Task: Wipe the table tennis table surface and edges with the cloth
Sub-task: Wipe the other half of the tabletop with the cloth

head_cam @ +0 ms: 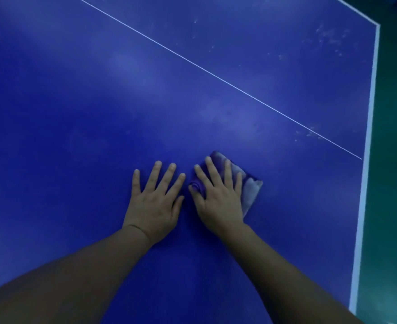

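Note:
The blue table tennis table (99, 113) fills the view, with a thin white centre line (216, 77) running diagonally across it. A folded purple and pale cloth (249, 190) lies flat on the surface. My right hand (218, 197) presses down on the cloth with straight, spread fingers. My left hand (155, 202) lies flat on the bare table just left of the cloth, fingers spread and holding nothing.
The table's white-edged border (368, 136) runs down the right side, with a corner at the top right. Beyond it is a green floor (393, 160). Pale dusty smudges (330, 38) mark the surface near the far right corner and by the centre line.

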